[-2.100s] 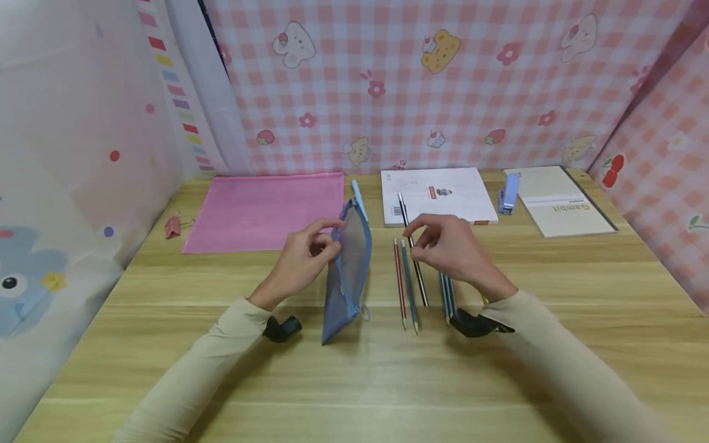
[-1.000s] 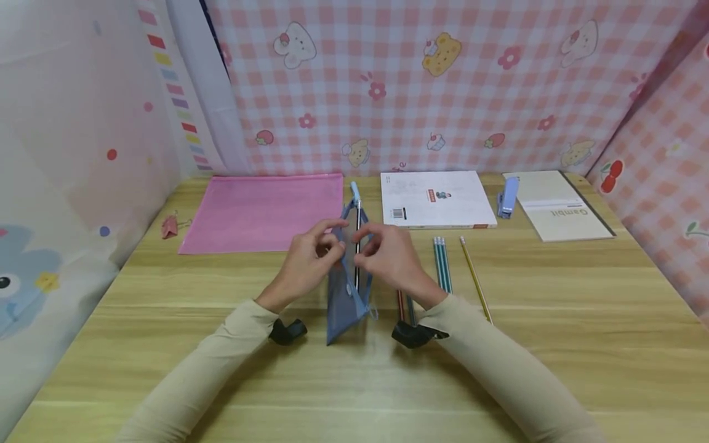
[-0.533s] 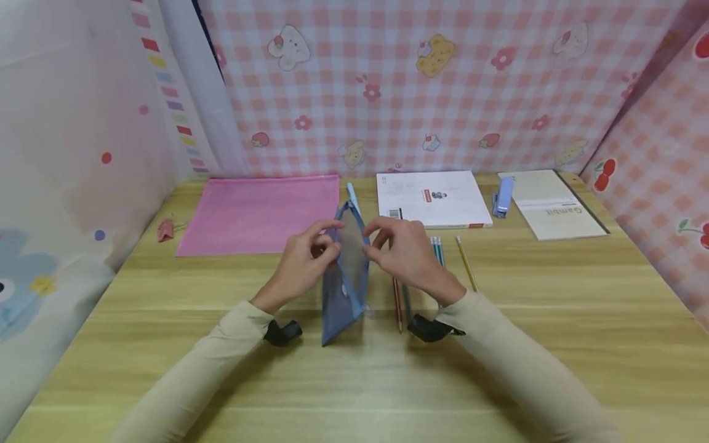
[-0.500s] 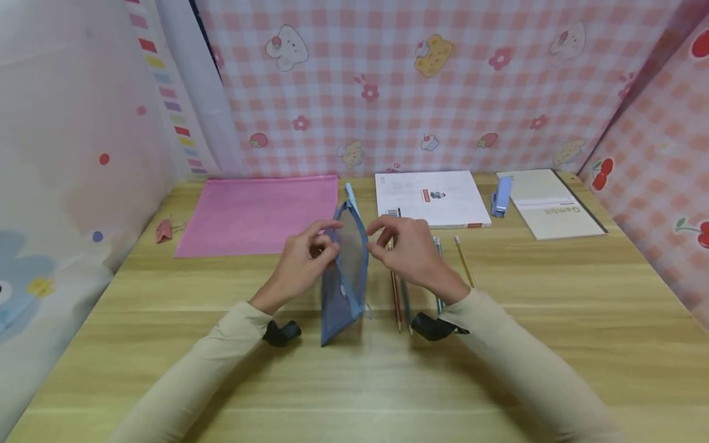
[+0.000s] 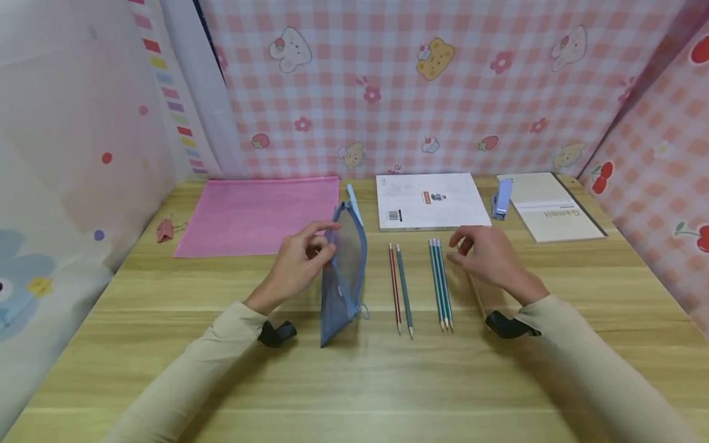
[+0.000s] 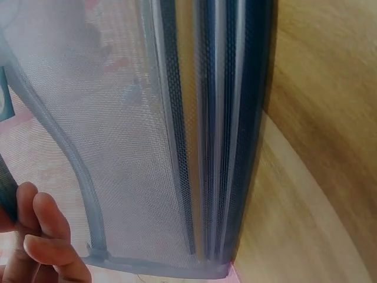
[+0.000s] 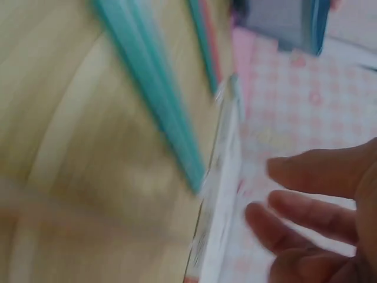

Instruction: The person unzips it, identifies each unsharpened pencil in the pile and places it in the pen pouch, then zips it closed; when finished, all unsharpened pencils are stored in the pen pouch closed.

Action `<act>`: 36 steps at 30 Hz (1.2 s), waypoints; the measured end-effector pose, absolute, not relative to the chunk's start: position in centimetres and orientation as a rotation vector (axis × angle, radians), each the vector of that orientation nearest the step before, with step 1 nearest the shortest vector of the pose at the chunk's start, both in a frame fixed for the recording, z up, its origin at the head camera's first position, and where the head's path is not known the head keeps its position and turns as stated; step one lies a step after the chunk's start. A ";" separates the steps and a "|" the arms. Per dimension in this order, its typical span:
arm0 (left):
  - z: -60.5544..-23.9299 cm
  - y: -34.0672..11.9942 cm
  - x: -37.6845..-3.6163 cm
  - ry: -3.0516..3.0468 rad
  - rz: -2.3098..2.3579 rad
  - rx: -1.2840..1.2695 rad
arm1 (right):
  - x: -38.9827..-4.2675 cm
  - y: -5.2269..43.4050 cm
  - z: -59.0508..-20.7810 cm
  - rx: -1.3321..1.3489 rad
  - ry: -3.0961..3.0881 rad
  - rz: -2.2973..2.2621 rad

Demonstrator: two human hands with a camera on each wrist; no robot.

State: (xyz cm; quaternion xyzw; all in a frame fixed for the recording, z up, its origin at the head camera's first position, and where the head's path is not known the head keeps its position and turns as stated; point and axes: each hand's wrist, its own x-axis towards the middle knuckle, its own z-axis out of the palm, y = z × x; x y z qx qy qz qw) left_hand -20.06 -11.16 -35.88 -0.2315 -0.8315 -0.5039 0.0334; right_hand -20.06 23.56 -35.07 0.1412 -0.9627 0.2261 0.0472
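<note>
My left hand (image 5: pixel 307 261) pinches the upper edge of a blue mesh pouch (image 5: pixel 346 277), which stands on its long edge on the wooden table (image 5: pixel 354 381). In the left wrist view, dark striped pencils (image 6: pixel 224 147) show through the pouch's mesh (image 6: pixel 129 147), and my fingertips (image 6: pixel 47 236) are on its edge. My right hand (image 5: pixel 484 258) hovers empty, fingers relaxed, just right of the teal pencils (image 5: pixel 440 283). A red pencil (image 5: pixel 394 286) and a dark teal pencil (image 5: pixel 404 289) lie between the pouch and the teal ones. The right wrist view is blurred and shows the teal pencils (image 7: pixel 153 106) and my fingers (image 7: pixel 306 224).
At the back of the table lie a pink folder (image 5: pixel 260 215), a white book (image 5: pixel 432 200), a blue stapler (image 5: pixel 502 198) and a cream notebook (image 5: pixel 554 206). A pink clip (image 5: pixel 164 231) sits at the far left. Patterned walls close in three sides.
My right hand carried the black-and-white pencil to the pouch's opening, let it go there, and moved right past the teal pencils. The left hand kept holding the pouch upright.
</note>
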 end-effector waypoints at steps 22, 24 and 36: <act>-35.8 -11.2 -19.7 -2.560 -1.567 -0.699 | -19.8 25.6 -36.7 0.409 -3.172 0.550; -35.8 -11.2 -19.7 -2.561 -1.564 -0.701 | -19.8 25.6 -36.6 0.417 -3.153 0.624; -35.8 -11.1 -19.6 -2.572 -1.553 -0.695 | -19.7 24.6 -35.3 0.311 -3.038 1.409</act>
